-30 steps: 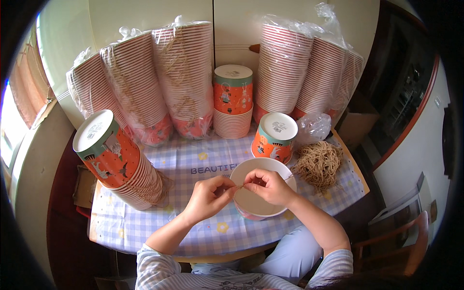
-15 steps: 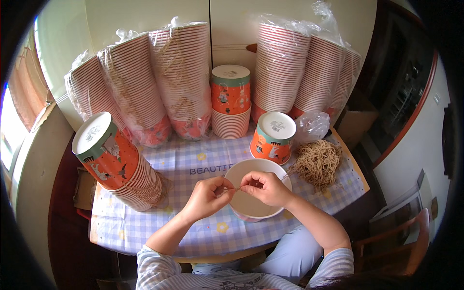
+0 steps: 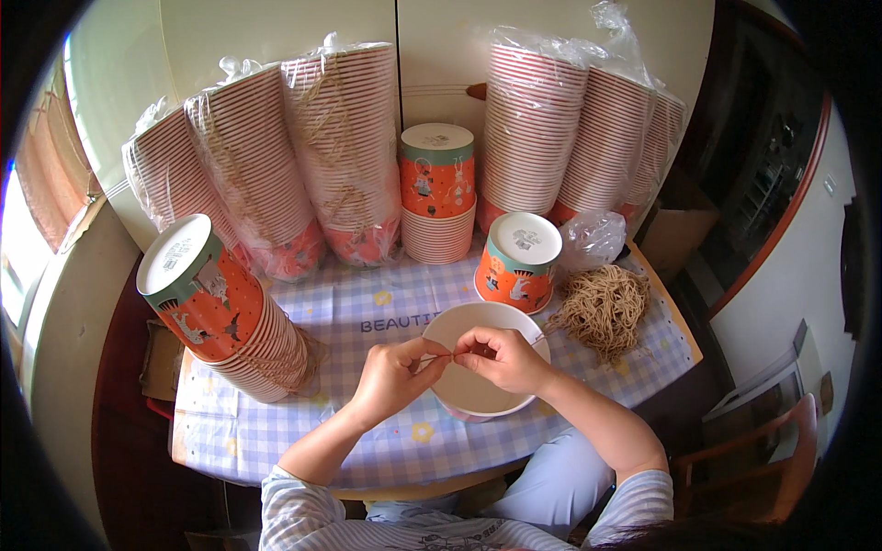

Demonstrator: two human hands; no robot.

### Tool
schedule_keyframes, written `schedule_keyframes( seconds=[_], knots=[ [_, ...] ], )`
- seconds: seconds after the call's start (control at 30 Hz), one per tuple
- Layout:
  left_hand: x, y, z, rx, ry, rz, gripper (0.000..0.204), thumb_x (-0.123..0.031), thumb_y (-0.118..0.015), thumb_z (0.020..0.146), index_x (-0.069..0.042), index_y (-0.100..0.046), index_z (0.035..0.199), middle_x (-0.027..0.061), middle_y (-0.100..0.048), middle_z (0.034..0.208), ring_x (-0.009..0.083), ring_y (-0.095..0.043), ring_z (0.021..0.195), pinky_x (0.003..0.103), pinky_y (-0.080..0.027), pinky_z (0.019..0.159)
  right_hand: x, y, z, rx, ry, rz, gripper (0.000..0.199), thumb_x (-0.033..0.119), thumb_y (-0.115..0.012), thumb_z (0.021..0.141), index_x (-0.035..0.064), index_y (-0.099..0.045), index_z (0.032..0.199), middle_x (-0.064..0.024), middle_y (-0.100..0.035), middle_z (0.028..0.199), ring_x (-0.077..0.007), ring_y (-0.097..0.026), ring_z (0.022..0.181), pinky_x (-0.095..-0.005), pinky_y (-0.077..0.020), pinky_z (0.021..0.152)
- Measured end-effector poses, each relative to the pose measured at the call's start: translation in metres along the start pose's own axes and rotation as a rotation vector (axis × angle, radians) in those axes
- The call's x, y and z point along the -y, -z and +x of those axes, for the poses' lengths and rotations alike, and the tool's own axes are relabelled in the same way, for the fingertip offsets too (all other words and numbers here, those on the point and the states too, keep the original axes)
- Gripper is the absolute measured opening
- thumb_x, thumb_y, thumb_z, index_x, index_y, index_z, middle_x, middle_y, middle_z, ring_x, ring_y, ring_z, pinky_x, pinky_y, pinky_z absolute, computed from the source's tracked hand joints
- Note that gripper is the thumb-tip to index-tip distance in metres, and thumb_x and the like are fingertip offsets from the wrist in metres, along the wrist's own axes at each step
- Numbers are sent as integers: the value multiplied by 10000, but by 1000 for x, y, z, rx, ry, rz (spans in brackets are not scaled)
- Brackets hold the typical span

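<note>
- The white bowl [image 3: 478,390] sits open side up on the table [image 3: 303,441], near the person's edge of the checked cloth.
- The left hand [image 3: 390,378] hovers over the bowl's left rim, its grip narrow — thumb and forefinger pinched on a thin string [image 3: 445,355].
- The right hand [image 3: 501,356] is above the bowl's middle, its grip likewise pinched on the same string; the two sets of fingertips nearly touch.
- Just beyond the bowl stands an upside-down orange cup [image 3: 517,262], its white base facing up.
- Right of the bowl lies a loose pile of tan string [image 3: 602,308], with a crumpled clear bag [image 3: 593,239] behind it.
- Left of the bowl leans a tilted stack of orange cups [image 3: 225,321].
- Far behind the bowl — against the wall — stand tall stacks of cups wrapped in plastic [image 3: 340,151] and a short unwrapped stack [image 3: 437,193].
</note>
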State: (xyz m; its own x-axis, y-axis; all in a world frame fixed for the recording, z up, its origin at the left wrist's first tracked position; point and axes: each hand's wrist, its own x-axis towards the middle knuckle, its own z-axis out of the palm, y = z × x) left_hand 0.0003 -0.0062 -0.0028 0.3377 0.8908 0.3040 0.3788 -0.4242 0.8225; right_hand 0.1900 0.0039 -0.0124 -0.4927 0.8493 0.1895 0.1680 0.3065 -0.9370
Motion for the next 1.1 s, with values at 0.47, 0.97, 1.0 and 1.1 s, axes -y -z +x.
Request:
schedule_keyframes(
  seconds=[0.47,0.97,1.0,1.1],
  knots=[
    [4,8,4,-91,-295,172,63,-76,-640,713,-39,-621,761,58,-574,657,156,-528,569,261,-439,518,2,-3,0,-5,27,-13,78,57,-565,823,10,-559,884,1,-572,775,-48,-522,717,-202,-444,651],
    [4,9,1,163,81,-216,105,-67,-564,740,11,-548,808,-13,-457,553,25,-398,510,204,-340,456,9,-3,-2,-54,117,-51,54,49,-575,812,12,-565,850,-7,-570,767,-56,-527,707,-204,-448,630],
    [2,9,1,163,81,-216,105,-67,-564,740,11,-548,808,-13,-457,553,25,-398,510,204,-340,456,9,-3,-2,-53,119,-56,56,49,-576,811,11,-565,851,-8,-570,767,-57,-528,707,-205,-448,631],
    [2,9,1,175,114,-159,112,-85,-581,744,4,-562,809,-20,-422,519,25,-366,486,210,-322,442,11,-3,-2,-53,127,-72,58,48,-577,811,9,-565,852,-10,-570,764,-58,-529,704,-206,-449,631]
  ],
)
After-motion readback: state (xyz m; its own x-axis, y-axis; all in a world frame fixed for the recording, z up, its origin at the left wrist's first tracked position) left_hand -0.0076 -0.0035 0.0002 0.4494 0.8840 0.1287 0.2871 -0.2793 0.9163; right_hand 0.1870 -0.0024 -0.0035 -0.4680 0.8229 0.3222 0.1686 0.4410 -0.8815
